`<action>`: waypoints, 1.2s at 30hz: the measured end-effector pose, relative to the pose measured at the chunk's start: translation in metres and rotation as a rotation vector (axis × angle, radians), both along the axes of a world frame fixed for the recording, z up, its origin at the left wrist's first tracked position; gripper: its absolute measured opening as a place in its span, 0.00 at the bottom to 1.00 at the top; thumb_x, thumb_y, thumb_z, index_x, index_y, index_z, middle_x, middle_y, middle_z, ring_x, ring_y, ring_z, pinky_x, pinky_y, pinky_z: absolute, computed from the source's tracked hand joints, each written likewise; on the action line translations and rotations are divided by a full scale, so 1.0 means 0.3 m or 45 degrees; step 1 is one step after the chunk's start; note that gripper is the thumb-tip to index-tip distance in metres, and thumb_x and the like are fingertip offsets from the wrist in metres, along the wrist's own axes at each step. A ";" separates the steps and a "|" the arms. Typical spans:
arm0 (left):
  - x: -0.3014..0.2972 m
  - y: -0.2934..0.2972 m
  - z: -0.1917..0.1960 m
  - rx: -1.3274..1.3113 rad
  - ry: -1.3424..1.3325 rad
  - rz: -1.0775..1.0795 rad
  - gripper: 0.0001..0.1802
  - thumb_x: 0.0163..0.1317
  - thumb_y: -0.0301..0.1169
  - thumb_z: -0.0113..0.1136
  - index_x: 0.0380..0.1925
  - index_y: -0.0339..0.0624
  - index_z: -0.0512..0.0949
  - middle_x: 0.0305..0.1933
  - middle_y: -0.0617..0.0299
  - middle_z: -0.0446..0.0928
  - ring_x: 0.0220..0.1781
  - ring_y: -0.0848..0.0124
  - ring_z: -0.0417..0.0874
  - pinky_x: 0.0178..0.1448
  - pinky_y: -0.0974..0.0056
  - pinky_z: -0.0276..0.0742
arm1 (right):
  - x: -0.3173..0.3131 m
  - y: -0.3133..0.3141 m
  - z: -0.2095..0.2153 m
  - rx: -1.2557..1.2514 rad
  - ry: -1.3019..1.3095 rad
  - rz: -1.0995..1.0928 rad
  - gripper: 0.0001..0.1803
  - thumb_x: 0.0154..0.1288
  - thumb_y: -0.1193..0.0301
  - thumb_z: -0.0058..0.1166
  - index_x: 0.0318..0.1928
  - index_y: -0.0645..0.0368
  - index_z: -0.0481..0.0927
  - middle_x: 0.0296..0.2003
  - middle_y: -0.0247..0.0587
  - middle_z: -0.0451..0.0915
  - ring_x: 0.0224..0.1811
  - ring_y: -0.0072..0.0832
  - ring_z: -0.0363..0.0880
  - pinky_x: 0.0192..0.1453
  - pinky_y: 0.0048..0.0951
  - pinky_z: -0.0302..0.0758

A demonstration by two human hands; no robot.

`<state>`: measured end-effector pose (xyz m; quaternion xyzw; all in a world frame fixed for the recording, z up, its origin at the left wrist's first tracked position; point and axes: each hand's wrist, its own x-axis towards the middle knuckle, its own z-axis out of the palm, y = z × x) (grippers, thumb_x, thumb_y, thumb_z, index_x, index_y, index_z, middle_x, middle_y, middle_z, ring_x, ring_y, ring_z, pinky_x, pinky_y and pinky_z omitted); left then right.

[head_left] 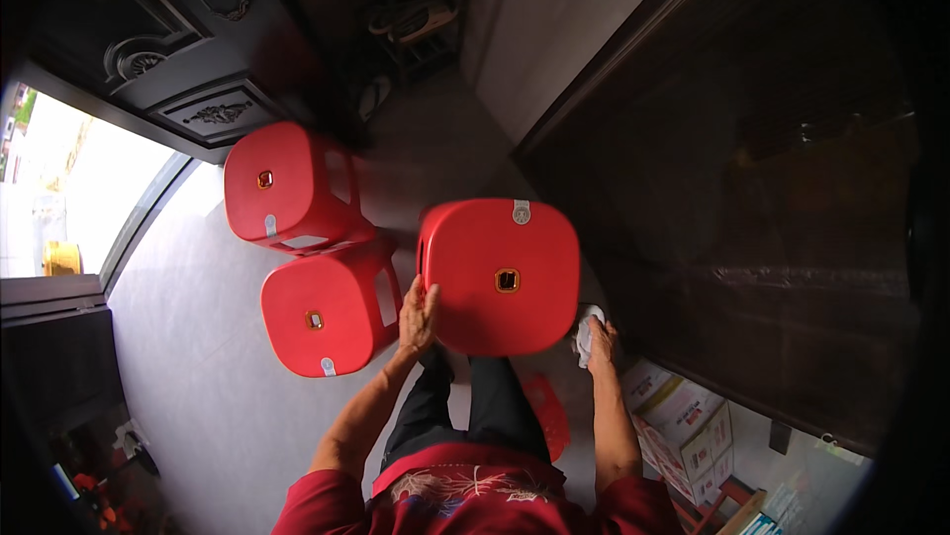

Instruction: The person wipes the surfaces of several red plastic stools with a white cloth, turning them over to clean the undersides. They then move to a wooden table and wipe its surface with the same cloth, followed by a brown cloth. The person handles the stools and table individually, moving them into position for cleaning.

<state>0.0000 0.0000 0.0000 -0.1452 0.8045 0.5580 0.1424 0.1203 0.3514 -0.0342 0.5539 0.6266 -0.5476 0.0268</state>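
The red stool (480, 273) sits straight ahead of you, between your two hands, its square, round-cornered seat turned up toward you. Your left hand (420, 317) is on the seat's near-left edge: the fingers curl in against the side wall and the thumb presses along the rim, with the stool lying just right of them. Your right hand (603, 342) is closed around a bunched white cloth (586, 339), fingers drawn in, just off the seat's near-right corner; whether the cloth touches the stool is unclear. The stool's feet are hidden beneath the seat, so you can't see if they meet the floor (198, 337). To the left, well clear of your right hand, stand a nearer red stool (322, 292) and a farther red stool (282, 198), close together. Cardboard boxes (683, 426) stand right of your right forearm.
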 end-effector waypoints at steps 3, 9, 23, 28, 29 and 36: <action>-0.068 -0.105 -0.158 0.080 -0.078 0.098 0.36 0.68 0.55 0.43 0.62 0.35 0.64 0.54 0.45 0.74 0.57 0.54 0.75 0.60 0.60 0.69 | 0.053 -0.095 -0.111 -0.117 -0.103 0.005 0.39 0.63 0.52 0.53 0.67 0.63 0.60 0.67 0.44 0.59 0.65 0.38 0.62 0.64 0.35 0.66; -0.101 -0.152 -0.464 0.587 -0.217 -0.217 0.39 0.62 0.47 0.53 0.67 0.37 0.56 0.67 0.58 0.64 0.64 0.63 0.68 0.62 0.60 0.67 | -0.252 0.117 -0.268 -0.571 -0.144 0.001 0.31 0.68 0.52 0.42 0.63 0.61 0.67 0.59 0.43 0.70 0.61 0.35 0.66 0.60 0.36 0.67; -0.236 0.053 -0.590 0.379 -0.459 -0.050 0.34 0.65 0.43 0.50 0.67 0.40 0.58 0.66 0.58 0.65 0.64 0.64 0.69 0.63 0.62 0.67 | -0.306 0.156 -0.413 -0.634 -0.306 -0.072 0.29 0.68 0.51 0.43 0.60 0.59 0.69 0.53 0.42 0.71 0.54 0.34 0.68 0.52 0.36 0.67; -0.242 0.035 -0.566 0.312 -0.467 -0.033 0.32 0.65 0.42 0.49 0.67 0.41 0.58 0.66 0.58 0.66 0.64 0.65 0.69 0.64 0.62 0.66 | -0.244 0.184 -0.388 -0.635 -0.344 -0.095 0.29 0.67 0.50 0.44 0.59 0.58 0.69 0.51 0.41 0.72 0.51 0.34 0.68 0.49 0.36 0.67; -0.238 0.029 -0.561 0.300 -0.468 -0.019 0.32 0.65 0.41 0.49 0.67 0.41 0.58 0.66 0.58 0.66 0.64 0.65 0.69 0.64 0.62 0.66 | -0.245 0.190 -0.395 -0.638 -0.353 -0.090 0.29 0.67 0.50 0.44 0.59 0.58 0.70 0.51 0.41 0.72 0.50 0.34 0.69 0.48 0.36 0.67; -0.257 0.043 -0.547 0.261 -0.497 -0.045 0.30 0.67 0.39 0.47 0.67 0.42 0.59 0.65 0.58 0.67 0.64 0.65 0.70 0.64 0.63 0.66 | -0.210 0.232 -0.359 -0.622 -0.372 -0.127 0.28 0.67 0.50 0.44 0.58 0.57 0.70 0.48 0.40 0.73 0.47 0.33 0.69 0.44 0.36 0.67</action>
